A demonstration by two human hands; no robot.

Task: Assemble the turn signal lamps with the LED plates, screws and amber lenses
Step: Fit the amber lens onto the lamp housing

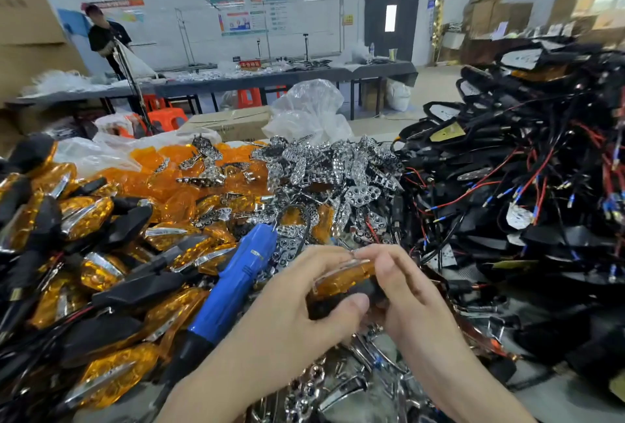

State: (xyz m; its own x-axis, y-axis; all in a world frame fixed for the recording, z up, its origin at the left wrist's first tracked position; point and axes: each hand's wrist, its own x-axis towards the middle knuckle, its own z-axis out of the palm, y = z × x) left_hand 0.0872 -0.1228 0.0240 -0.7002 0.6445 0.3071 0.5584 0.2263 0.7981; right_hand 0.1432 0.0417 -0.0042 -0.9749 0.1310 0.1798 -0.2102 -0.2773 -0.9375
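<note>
Both my hands hold one turn signal lamp (341, 279) low in the middle: a black housing with an amber lens on top. My left hand (304, 301) grips it from the left, thumb on the black body. My right hand (399, 284) pinches the lens from the right. A blue electric screwdriver (233, 287) lies just left of my hands. Loose amber lenses (176, 169) and chrome LED plates (324, 165) are heaped behind. Finished lamps (84, 219) pile up at the left.
A tall tangle of black housings with red and black wires (524, 169) fills the right. Chrome parts (338, 388) lie under my wrists. Plastic bags (307, 111), a carton and orange stools stand behind. A person (108, 40) stands at a far table.
</note>
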